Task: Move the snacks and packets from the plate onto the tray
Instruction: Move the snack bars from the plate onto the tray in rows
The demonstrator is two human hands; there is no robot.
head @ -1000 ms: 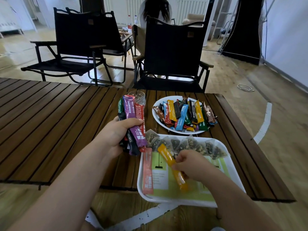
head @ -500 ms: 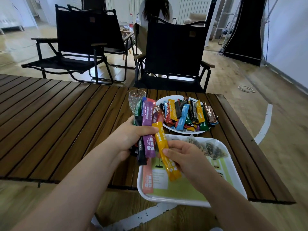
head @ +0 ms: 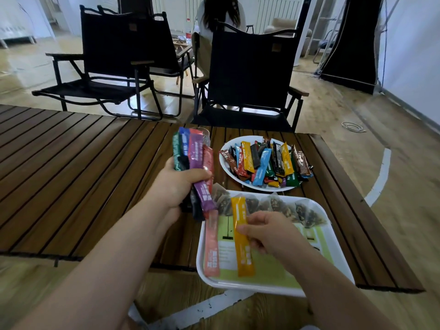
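Snack packets sit in three places: a heap on the white plate [head: 262, 188] at centre right of the frame, a fanned bundle [head: 194, 158] clamped in our left hand [head: 177, 184] at the middle, and two sticks over the tray [head: 250, 286] at lower centre. Our right hand [head: 269, 234] pinches the orange packet [head: 244, 256] between thumb and curled fingers, above its midpoint; we cannot tell whether its lower end touches the tray. Its long axis runs nearly straight up and down the frame, top end towards the plate, bottom end towards the tray's near rim. It is just beside and roughly parallel to the pink packet [head: 211, 246] lying flat to its left. We judge that we are mid-placement. The next move calls for lowering the stick flat, loosening the pinch, then drawing another from the bundle and keeping the same alignment. A row of tea bags [head: 285, 206] lines the tray's far edge.
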